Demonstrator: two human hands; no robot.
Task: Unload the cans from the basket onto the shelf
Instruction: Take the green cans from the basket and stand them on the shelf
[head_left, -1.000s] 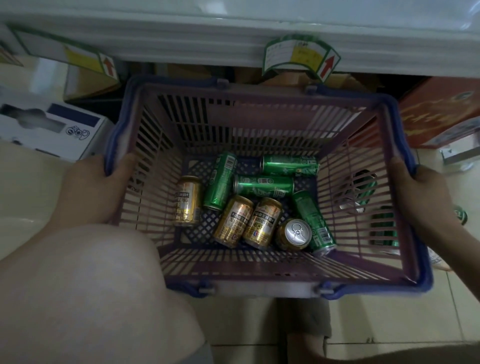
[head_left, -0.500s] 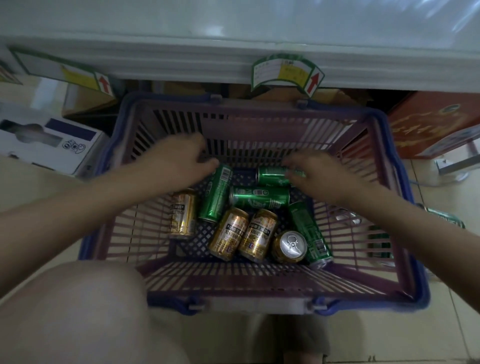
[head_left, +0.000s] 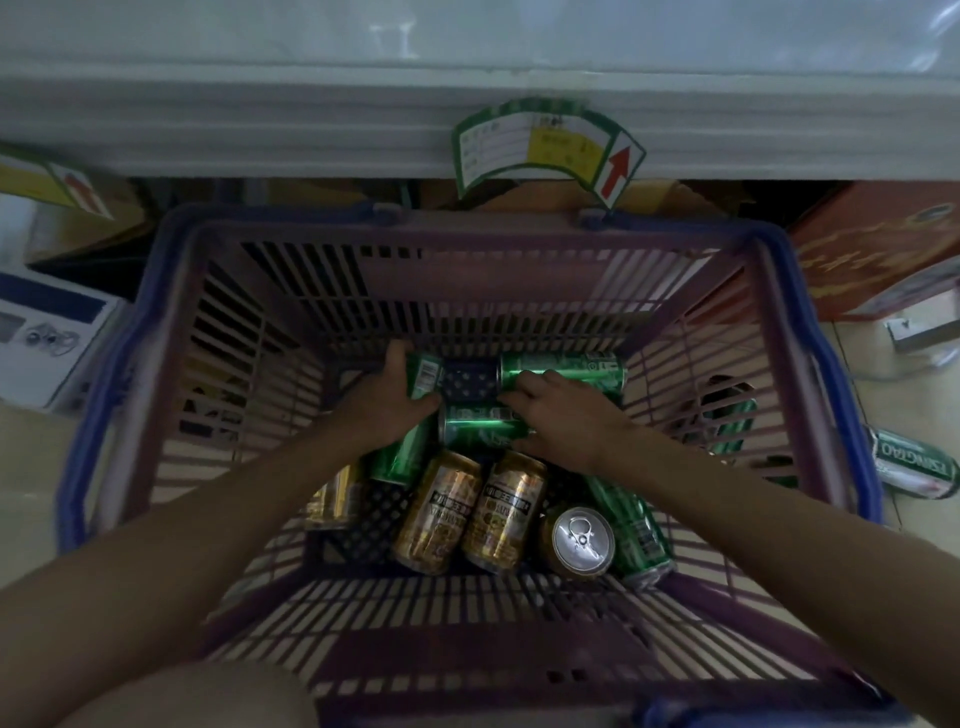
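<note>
I see my left hand (head_left: 387, 400) wrapped around a green can (head_left: 415, 410) near the basket's (head_left: 104, 415) far wall. My right hand (head_left: 558, 415) clamps another green can (head_left: 480, 428) lying mid-floor, so I can lift two together.

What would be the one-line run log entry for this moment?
phase: pick | left hand: gripping green can | right hand: on second green can | basket: cans all inside

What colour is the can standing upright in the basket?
Gold body, silver top: the upright can, clearest in the head view.
</note>
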